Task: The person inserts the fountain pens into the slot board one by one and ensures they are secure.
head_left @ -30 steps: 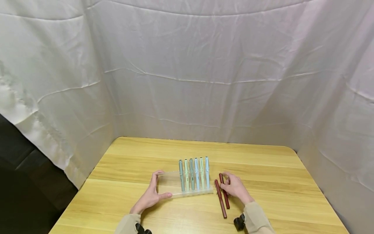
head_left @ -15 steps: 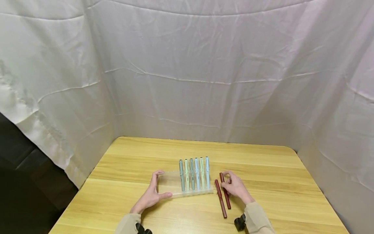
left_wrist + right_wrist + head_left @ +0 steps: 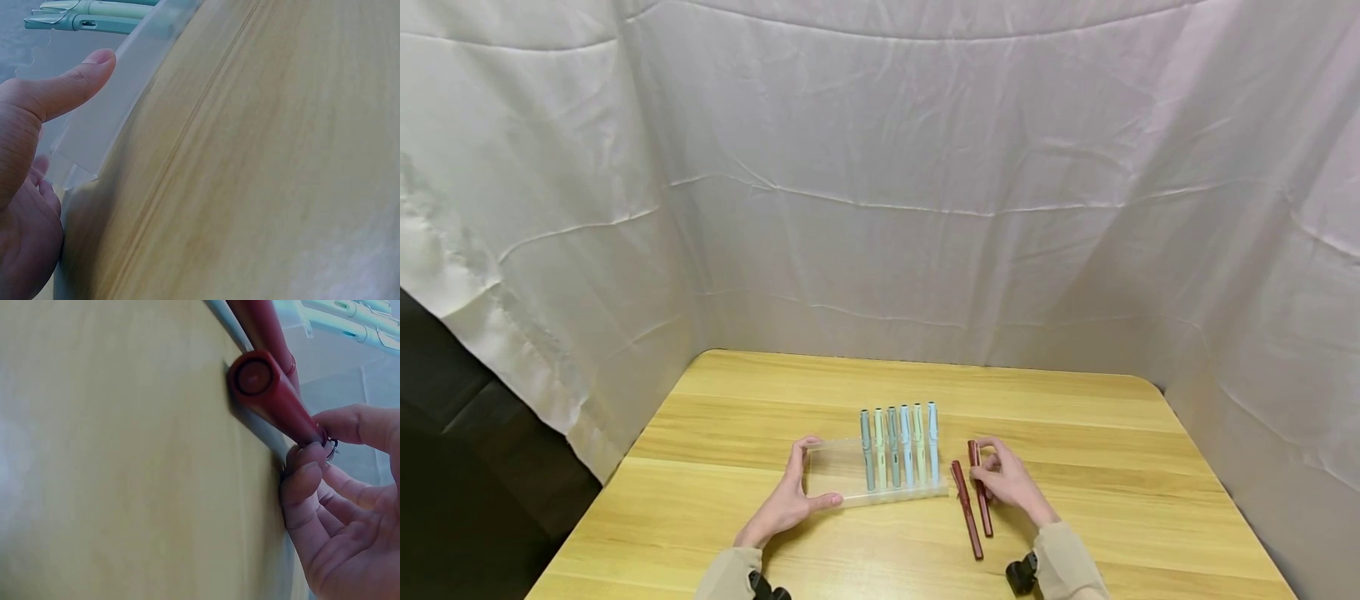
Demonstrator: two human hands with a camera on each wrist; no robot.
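A clear plastic pen rack (image 3: 891,497) stands on the table, bearing several pens (image 3: 907,450) in grey-green, pale green and light blue side by side. My left hand (image 3: 784,502) grips its left end, fingers behind it and thumb (image 3: 75,87) along the front lip (image 3: 109,122). To the right of the rack, my right hand (image 3: 1009,482) pinches a dark red pen (image 3: 982,510) near its capped upper end. Its round end (image 3: 253,376) faces the right wrist camera. Just left of it lies a second dark red pen (image 3: 967,512), nearly parallel.
The wooden table (image 3: 1112,467) extends around the rack. Pale grey curtains (image 3: 895,208) hang behind it and at both sides. A dark area (image 3: 467,467) shows past the curtain at the far left.
My right hand and the red pen it pinches have shifted slightly right, widening the gap to the other red pen. The left hand and the rack have stayed in place.
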